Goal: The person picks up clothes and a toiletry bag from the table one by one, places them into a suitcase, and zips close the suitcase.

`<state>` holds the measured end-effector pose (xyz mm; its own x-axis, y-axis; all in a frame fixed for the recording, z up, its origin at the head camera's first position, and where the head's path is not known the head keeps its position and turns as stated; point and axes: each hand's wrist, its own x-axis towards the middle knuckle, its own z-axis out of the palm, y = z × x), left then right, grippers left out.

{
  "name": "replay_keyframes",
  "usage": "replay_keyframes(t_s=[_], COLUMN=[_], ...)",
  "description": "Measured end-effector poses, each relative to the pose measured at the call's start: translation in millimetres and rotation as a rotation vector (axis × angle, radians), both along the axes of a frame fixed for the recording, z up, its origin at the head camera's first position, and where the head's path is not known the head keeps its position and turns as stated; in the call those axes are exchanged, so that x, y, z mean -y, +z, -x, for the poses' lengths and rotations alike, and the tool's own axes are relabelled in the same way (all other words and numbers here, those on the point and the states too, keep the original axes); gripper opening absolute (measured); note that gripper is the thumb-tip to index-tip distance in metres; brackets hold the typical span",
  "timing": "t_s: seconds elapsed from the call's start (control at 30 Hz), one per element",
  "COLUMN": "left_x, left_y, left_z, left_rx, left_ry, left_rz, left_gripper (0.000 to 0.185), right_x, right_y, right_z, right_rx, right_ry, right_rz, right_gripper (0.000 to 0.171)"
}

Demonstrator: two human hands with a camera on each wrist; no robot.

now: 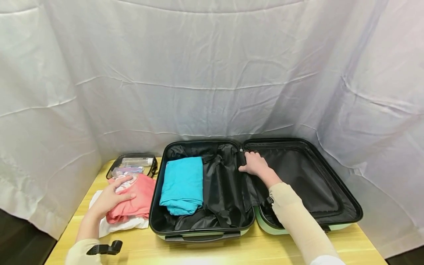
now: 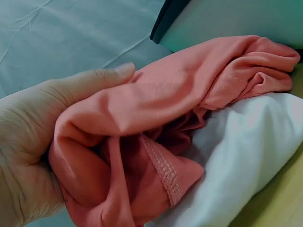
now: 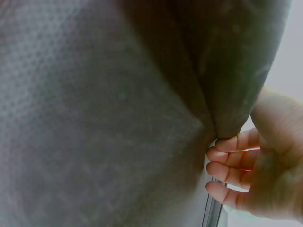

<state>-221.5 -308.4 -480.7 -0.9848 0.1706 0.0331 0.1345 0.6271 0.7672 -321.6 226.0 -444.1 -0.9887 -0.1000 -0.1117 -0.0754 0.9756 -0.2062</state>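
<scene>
My left hand (image 1: 110,197) grips a folded coral garment (image 1: 140,198), its digits spread over the left part of the cloth. In the left wrist view the coral fabric (image 2: 161,94) bunches against the palm, with a stitched hem showing. Under it lies a white garment (image 1: 132,223). My right hand (image 1: 256,164) is at the hinge side of an open suitcase (image 1: 203,232). In the right wrist view its curled fingers (image 3: 229,175) pinch the edge of a black fabric lining flap (image 3: 118,132). A folded turquoise garment (image 1: 182,184) lies in the suitcase's left half.
A clear toiletry pouch (image 1: 116,165) with bottles lies behind the coral garment. The suitcase's right half (image 1: 304,180) lies open, black inside. Everything stands on a wooden table (image 1: 139,250), with white curtains (image 1: 198,73) hanging behind and at both sides.
</scene>
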Motion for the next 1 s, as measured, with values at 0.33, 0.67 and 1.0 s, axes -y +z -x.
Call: replay_keyframes(t_s=[0.33,0.67,1.0], left_x=[-5,-8,0], left_y=[-7.3,-14.7,-1.0], left_z=[-2.4,-2.8,-5.7], left_rx=[0.03,0.046,0.003], left_ry=[-0.03,-0.004,0.02], left_rz=[-0.018,-0.095,-0.075], left_gripper=[0.081,0.077,0.076], right_x=[-1,-2,0], right_y=[-1.9,-3.8,-1.4], right_z=[0.9,2.5,2.2], right_rx=[-0.008,-0.014,0.013], right_ry=[0.006,0.003,-0.001], right_rz=[0.003,0.006,0.011], right_gripper=[0.077,0.078,0.078])
